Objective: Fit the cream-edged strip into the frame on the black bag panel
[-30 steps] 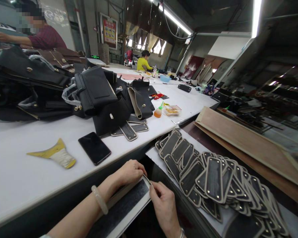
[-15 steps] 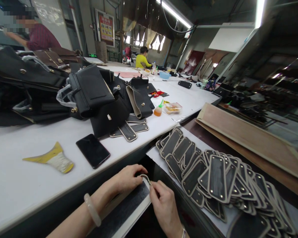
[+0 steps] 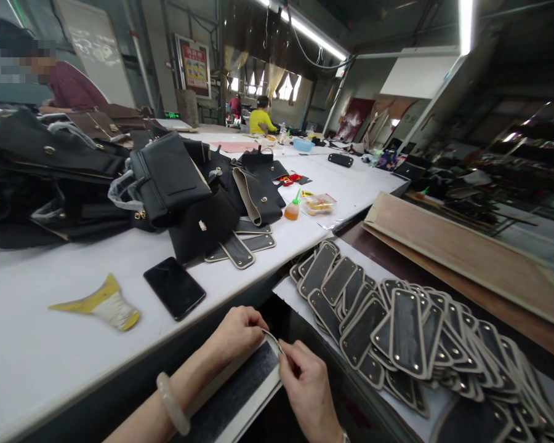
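Observation:
A long black leather panel (image 3: 242, 394) with pale edges lies below my hands, running toward the bottom of the head view. A thin pale edge strip (image 3: 273, 340) curves round its far end. My left hand (image 3: 234, 334), with a pale bangle on its wrist, is closed on the panel's far left corner. At the far right corner, thumb and fingers of my right hand (image 3: 307, 381) pinch the same edge. The fingertips hide the corners themselves. Lower parts of the panel are covered by my left forearm.
A phone (image 3: 174, 288) and a yellow-and-white tool-like piece (image 3: 104, 303) lie on the white table (image 3: 23, 363). Black bags (image 3: 166, 172) are heaped behind them, near a glue bottle (image 3: 292, 209). To the right is a pile of pale-edged black pieces (image 3: 406, 332). A co-worker (image 3: 69, 86) stands far left.
My left fingers have shifted slightly on the panel's far edge, and the strip's arch between my hands looks flatter. The whole view has tilted a little.

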`<state>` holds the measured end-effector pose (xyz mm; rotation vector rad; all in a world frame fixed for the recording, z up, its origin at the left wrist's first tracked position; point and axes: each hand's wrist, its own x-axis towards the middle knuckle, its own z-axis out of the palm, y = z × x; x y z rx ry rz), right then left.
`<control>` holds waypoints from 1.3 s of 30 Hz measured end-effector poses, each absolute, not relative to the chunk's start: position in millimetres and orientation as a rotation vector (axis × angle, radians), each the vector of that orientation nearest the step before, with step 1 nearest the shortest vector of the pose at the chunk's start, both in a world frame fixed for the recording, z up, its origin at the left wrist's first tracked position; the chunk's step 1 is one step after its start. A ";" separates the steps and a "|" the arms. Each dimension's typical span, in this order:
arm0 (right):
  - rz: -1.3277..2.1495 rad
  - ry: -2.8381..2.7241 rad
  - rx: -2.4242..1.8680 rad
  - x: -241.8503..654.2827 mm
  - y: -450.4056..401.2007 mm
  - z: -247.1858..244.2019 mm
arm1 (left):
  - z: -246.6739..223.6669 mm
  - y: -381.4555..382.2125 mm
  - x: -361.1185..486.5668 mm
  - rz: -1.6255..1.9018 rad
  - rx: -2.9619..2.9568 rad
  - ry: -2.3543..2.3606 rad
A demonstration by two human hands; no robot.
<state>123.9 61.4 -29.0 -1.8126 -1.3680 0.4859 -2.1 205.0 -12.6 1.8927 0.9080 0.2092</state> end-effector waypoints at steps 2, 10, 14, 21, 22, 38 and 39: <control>0.490 -1.352 -1.795 124.2 60.8 -30.3 | -12.7 201.8 -1.4 0.244 1.935 0.909; 0.463 -1.449 -1.747 125.4 62.3 -21.4 | -0.1 199.3 0.1 0.276 2.152 0.741; 0.412 -1.670 -1.746 125.4 62.5 -15.5 | -5.4 203.1 -0.4 0.250 2.137 0.729; 0.475 -1.829 -1.726 127.0 70.8 -5.0 | -16.5 204.7 -1.0 0.210 2.002 0.751; 0.588 -1.724 -1.724 130.2 74.5 -3.5 | -15.6 204.6 -1.3 0.205 1.983 0.755; 1.793 -0.848 -1.394 165.1 104.2 -24.1 | -12.4 197.9 -4.7 0.221 1.920 0.745; 1.840 -0.851 -1.392 166.7 107.1 -21.3 | -11.0 197.3 -4.6 0.223 1.926 0.741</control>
